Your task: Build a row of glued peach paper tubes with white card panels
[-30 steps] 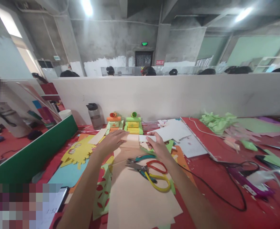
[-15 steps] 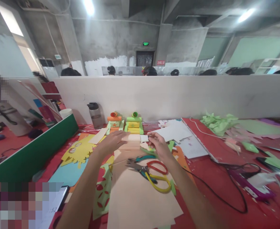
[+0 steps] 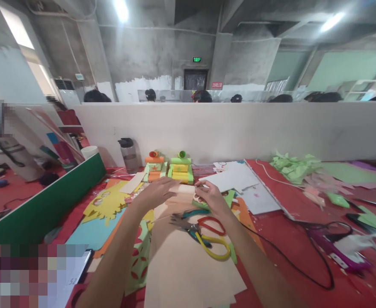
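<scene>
A small folded piece of peach paper is held up between my two hands. The fingers of my left hand are closed on its left end. At the right end, the fingertips of my right hand pinch its edge. Just below the hands lie scissors with one red and one yellow handle, across teal-handled pliers. Both tools rest on large peach paper sheets. Behind the hands stand an orange-and-green paper model and a yellow-and-green paper model.
Yellow cut-out paper and blue paper lie left, near a green divider. A water bottle stands by the white partition. White sheets, a black cable and a purple power strip lie right.
The small white piece that showed between my right fingers and the peach paper is out of sight. The right fingers are now at the paper's edge, and the paper has shifted slightly right.
</scene>
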Motion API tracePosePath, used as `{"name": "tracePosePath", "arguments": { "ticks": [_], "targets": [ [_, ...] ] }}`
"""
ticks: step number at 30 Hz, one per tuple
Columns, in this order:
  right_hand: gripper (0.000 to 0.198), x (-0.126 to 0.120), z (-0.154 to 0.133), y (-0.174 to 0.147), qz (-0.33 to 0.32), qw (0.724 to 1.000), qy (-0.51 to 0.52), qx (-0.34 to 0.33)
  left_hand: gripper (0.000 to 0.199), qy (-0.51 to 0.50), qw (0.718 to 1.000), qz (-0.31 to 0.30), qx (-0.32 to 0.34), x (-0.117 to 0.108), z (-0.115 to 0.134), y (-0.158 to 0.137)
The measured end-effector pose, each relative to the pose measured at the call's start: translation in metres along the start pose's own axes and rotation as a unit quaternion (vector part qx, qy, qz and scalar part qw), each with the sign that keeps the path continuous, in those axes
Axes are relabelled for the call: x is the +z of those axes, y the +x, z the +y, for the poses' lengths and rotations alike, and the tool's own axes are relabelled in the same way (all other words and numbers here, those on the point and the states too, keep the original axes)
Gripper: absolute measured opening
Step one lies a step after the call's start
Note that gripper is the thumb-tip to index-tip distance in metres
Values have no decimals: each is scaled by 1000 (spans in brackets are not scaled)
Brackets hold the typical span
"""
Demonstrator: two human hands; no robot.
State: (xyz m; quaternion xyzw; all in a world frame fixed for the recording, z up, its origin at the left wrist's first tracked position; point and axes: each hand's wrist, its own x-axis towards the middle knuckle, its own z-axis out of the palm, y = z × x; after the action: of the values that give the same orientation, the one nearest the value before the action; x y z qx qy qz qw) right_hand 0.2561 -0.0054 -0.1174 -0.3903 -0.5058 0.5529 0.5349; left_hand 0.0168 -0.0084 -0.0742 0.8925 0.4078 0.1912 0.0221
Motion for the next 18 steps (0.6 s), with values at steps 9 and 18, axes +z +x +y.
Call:
{"name": "tracePosePath", "arguments": {
  "ticks": [9, 18],
  "targets": [
    [36, 0, 2, -1, 14, 1000, 6, 26, 41, -157, 985, 17, -72, -3, -6, -4],
    [34, 1, 3, 1, 20, 999, 17, 35, 38, -184, 983, 10, -13, -2, -4, -3]
  ]
}}
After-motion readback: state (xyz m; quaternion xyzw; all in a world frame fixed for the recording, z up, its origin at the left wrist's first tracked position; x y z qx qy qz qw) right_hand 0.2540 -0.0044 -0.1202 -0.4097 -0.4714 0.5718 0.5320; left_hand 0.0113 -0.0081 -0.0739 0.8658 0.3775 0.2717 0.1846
